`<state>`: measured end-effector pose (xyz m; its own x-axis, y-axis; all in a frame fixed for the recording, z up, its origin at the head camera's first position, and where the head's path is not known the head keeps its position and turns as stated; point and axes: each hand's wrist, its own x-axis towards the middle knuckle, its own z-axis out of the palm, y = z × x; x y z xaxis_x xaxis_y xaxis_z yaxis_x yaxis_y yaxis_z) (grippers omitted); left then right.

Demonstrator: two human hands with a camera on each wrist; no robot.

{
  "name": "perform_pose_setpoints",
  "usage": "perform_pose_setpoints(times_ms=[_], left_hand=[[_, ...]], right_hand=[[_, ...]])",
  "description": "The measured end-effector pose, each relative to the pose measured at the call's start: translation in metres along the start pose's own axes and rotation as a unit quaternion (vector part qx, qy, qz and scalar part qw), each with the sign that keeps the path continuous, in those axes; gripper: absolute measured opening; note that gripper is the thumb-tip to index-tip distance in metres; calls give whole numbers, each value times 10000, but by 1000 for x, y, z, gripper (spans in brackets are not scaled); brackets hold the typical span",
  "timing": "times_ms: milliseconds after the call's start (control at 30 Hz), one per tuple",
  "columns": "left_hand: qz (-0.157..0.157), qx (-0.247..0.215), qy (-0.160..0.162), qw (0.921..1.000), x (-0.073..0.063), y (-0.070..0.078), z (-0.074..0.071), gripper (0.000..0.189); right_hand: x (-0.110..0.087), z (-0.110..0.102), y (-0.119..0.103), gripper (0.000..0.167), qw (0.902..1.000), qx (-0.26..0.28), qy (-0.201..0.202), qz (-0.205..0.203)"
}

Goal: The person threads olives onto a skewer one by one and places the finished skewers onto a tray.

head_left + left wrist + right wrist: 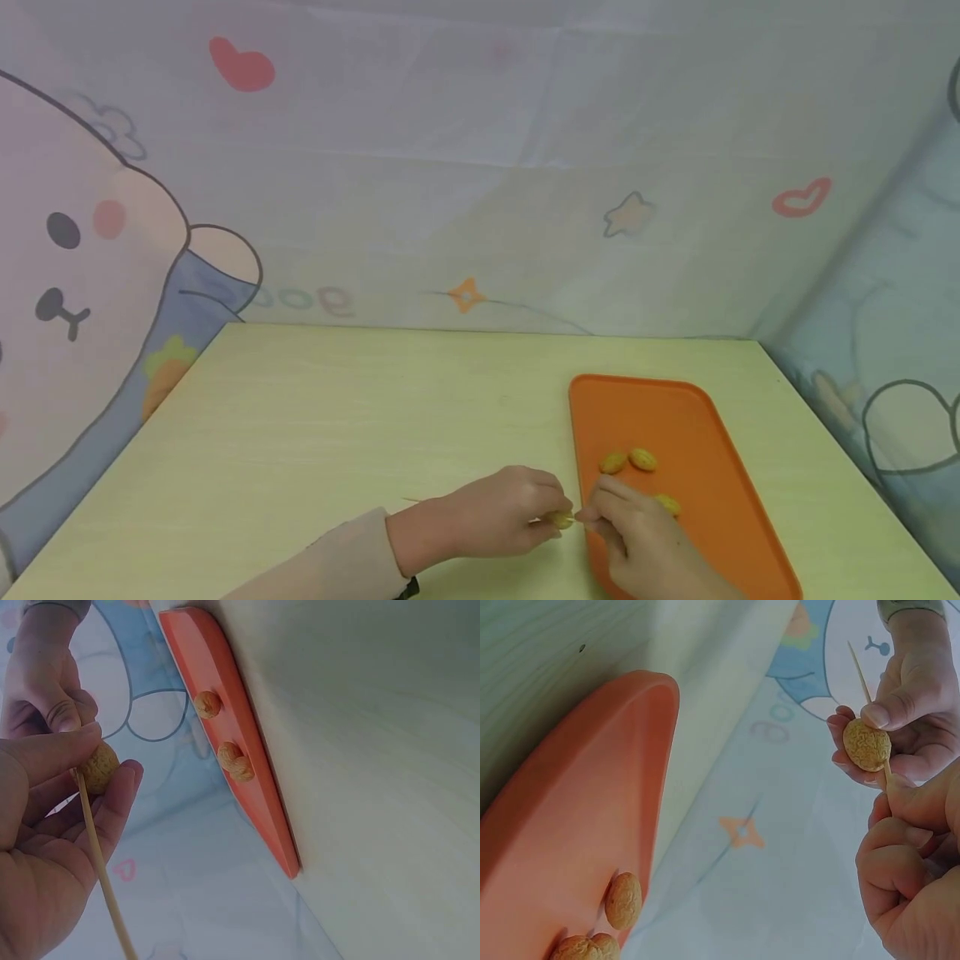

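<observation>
My left hand [504, 515] holds a wrinkled, yellow-brown oval fruit [865, 746] between thumb and fingers. A thin wooden skewer [106, 881] runs through or along this fruit; its long part extends back past the left palm, and a short end emerges on the other side. That short end is pinched by my right hand [643, 533], over the near left edge of the orange tray [675, 417]. In the right wrist view the fruit sits between the two hands, and the skewer's pointed tip shows beyond the left thumb.
Several similar fruits lie on the tray, among them one fruit [642, 459] beside another fruit [612, 462], and one fruit [667, 505] partly behind the right hand. The tray stands on the right of a pale wooden table [337, 408]. A printed cloth [420, 167] hangs behind.
</observation>
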<state>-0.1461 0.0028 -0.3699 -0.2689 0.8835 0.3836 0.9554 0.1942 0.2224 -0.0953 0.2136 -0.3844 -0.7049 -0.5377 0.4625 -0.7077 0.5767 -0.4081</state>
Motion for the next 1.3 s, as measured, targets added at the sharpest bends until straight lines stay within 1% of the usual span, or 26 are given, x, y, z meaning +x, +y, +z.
perform_pose_setpoints(times_ms=[67,167,333,400,533,600,700,767,867,1067,1200,1300], left_hand=[[-15,10,-8,10000,1,0,0,11],[-174,-88,-87,9998,2,1,1,11],[-587,-292,-430,9969,8,1,-1,15],[-640,-345,-522,9960,10,1,-3,19],[-627,-382,-564,9957,15,-1,-8,31],[-678,-313,-600,9954,16,-1,-11,37],[-898,-129,-702,9934,18,-2,-16,43],[-1072,-28,-737,9915,19,-2,-20,46],[-1302,-38,-699,9890,20,-3,-25,47],[-1734,-390,-441,9831,22,-7,-33,49],[-2053,-516,-258,9770,21,-14,-34,52],[-2230,-725,-97,9721,20,-21,-32,54]], right_hand=[[-1,1,1,44,10000,6,29,3],[-2,2,3,45,10000,35,77,-10],[-6,2,10,46,9997,68,186,-152],[-7,0,12,47,9995,114,223,-215],[-11,-8,14,51,9988,192,390,-237],[-12,-13,15,51,9981,226,536,-199],[-15,-23,18,51,9968,215,747,-179],[-18,-31,20,51,9963,202,817,-164],[-24,-43,24,55,9954,-27,946,-163],[-39,-62,31,57,9912,-529,1209,14],[-47,-70,35,59,9886,-653,1352,150],[-52,-74,37,59,9868,-723,1432,241]])
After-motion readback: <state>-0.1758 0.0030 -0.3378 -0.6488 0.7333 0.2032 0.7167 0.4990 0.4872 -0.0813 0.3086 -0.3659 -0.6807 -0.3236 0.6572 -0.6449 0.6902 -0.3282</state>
